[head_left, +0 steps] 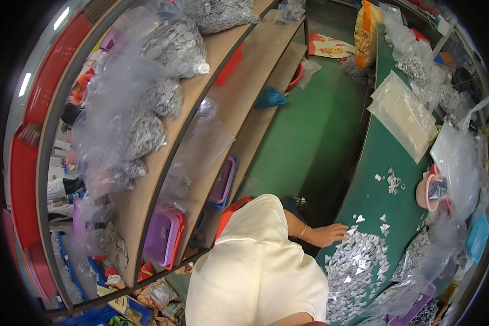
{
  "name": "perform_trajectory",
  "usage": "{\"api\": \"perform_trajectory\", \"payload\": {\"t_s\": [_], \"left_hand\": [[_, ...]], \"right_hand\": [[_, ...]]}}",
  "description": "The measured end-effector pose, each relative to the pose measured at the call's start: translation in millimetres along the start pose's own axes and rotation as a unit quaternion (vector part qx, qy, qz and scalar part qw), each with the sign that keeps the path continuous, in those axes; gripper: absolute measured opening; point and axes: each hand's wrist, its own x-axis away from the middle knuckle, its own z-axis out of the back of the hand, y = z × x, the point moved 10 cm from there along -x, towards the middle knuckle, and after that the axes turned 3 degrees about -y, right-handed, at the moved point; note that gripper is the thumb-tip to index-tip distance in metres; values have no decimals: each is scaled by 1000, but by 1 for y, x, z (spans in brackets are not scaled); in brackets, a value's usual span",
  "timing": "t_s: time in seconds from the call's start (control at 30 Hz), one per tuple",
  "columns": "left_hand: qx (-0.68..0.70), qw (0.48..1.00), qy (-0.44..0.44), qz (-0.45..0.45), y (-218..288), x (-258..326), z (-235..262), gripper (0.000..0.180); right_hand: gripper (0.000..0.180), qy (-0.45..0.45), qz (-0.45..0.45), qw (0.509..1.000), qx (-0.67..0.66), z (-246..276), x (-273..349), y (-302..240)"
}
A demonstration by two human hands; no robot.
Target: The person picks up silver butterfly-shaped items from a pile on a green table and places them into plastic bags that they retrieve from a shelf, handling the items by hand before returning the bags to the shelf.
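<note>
A white cloth cap with a brim (255,266) fills the lower middle and hides most of the body beneath it. From beyond its right side a bare forearm reaches right, with a thin bracelet (303,231) at the wrist. I take it as my right hand (330,234): its fingers are stretched out over the near-left edge of a heap of small silvery, pointed metal pieces (358,263). Nothing shows gripped in it. The heap lies on a green tabletop (358,195). My left hand is not in sight.
On the left, wooden shelves (163,130) hold clear bags of metal pieces (176,46) and a purple basket (163,233). Along the table stand a flat clear packet (402,114), a pink bowl (426,191) and more bags. An orange sack (367,32) stands on the green floor (309,125).
</note>
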Motion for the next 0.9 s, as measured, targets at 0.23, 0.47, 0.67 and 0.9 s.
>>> {"api": "perform_trajectory", "payload": {"t_s": [0.23,0.47,0.67,0.9], "left_hand": [[-105,961,122,225,-25,95,59,43],[-149,720,-195,649,-89,315,6,40],[-26,674,-418,609,-103,385,-93,35],[-140,756,-515,378,-112,379,-135,38]], "right_hand": [[61,17,-34,998,-46,-21,63,39],[63,1,-131,991,-39,-17,115,61],[65,5,-218,976,-29,25,106,71],[56,30,-200,977,-67,48,100,61]]}}
